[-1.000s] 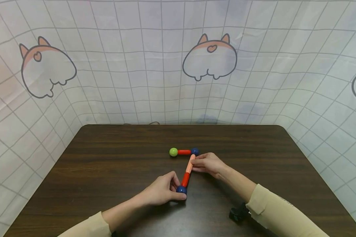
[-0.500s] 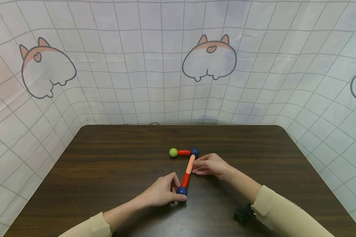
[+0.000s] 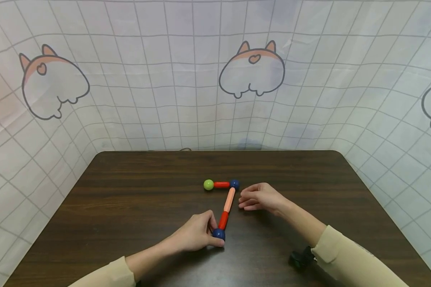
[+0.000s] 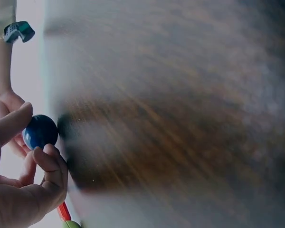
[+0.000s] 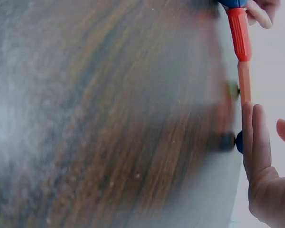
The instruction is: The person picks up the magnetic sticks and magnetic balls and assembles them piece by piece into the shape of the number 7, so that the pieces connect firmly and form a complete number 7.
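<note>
My left hand (image 3: 197,232) pinches a dark blue ball (image 3: 218,234) between thumb and fingers, low over the table. From this ball a red stick (image 3: 223,220) runs away from me, joined end to end with a peach stick (image 3: 229,200). The peach stick's far end is at a second blue ball (image 3: 234,184); whether they touch cannot be told. A shorter-looking red stick (image 3: 221,185) links that ball to a green ball (image 3: 208,184). My right hand (image 3: 263,198) hovers right of the peach stick, apart from it, holding nothing, its fingers fairly straight in the right wrist view.
The dark wooden table (image 3: 136,187) reaches back to a white grid-patterned curtain (image 3: 158,99) with cartoon animal prints. A small dark device (image 3: 301,257) sits at my right wrist beside the sleeve (image 3: 348,255).
My right hand has let go of the peach stick and moved off to the right. My left hand keeps its pinch on the near blue ball, almost in place.
</note>
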The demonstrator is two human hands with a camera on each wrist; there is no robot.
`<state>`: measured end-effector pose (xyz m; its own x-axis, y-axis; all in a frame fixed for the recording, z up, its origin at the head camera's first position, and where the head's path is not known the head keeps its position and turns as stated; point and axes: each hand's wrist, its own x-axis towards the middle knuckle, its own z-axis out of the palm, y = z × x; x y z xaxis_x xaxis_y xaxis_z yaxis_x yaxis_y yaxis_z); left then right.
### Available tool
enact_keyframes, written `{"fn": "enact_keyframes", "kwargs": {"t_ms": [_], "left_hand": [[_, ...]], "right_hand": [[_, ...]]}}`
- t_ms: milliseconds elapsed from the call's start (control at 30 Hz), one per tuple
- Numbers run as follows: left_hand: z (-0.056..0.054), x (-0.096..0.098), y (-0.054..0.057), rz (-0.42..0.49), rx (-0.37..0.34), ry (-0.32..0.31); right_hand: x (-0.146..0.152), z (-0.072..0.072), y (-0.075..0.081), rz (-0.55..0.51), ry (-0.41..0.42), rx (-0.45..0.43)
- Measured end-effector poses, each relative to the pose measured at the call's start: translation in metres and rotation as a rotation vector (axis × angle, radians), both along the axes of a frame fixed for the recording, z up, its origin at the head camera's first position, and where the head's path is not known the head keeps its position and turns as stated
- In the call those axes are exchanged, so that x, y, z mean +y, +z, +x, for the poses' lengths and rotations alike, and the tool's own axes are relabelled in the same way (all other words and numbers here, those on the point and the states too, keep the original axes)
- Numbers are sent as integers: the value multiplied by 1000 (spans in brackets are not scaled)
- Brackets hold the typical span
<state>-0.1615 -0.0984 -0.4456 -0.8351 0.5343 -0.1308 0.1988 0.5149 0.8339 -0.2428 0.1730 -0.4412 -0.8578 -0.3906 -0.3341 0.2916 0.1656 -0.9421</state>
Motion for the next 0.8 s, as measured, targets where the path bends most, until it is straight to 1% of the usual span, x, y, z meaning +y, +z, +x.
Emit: {"fn": "enact_keyframes", "kwargs": {"t_ms": [300,433,533,633,700,800], "left_hand": [[2,1,0,-1,25,-10],[1,1,0,11,27,-20],[1,-2,1,18,22,-36],[-2,-8,3,12,25,-44],[-6,-13,4,1,48,-46],[-15,-24,6,-31,127,-45]], "right_hand": [[9,2,3,2,14,47],[15,3,4,12,38,83],[22,3,5,24,56,117],[29,3,7,44,66,155],[34,4,9,66,72,186],[41,3,13,119,65,243]]}}
